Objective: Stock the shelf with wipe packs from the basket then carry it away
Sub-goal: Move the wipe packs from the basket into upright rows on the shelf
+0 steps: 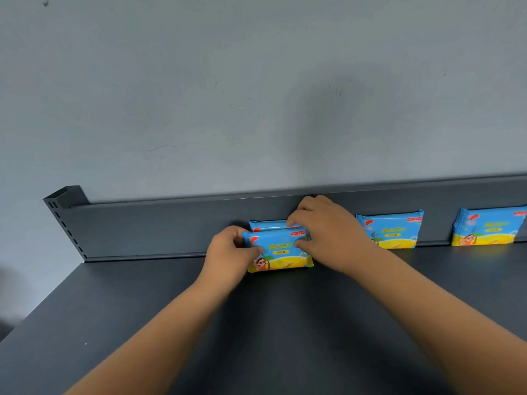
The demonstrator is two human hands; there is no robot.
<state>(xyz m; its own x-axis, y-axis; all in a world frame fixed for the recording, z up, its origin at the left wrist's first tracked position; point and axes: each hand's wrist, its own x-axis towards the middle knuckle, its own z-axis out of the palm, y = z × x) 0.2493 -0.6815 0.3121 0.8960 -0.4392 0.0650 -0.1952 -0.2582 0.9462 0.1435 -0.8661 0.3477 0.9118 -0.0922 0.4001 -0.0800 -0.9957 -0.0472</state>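
A blue and yellow wipe pack (281,253) stands upright on the dark grey shelf (256,323), in front of another pack (268,224) that leans on the shelf's back panel. My left hand (231,253) grips the front pack's left end. Over its top right corner, my right hand (328,232) pinches the pack with the fingers curled. Two more groups of packs stand against the back panel to the right, one near the middle (392,229) and one at the frame's right edge (487,228). The basket is out of view.
The shelf's low back panel (156,229) runs along a pale grey wall (228,95). A slotted upright post (64,206) ends the panel at the left. The shelf's left edge (42,306) drops off toward the lower left.
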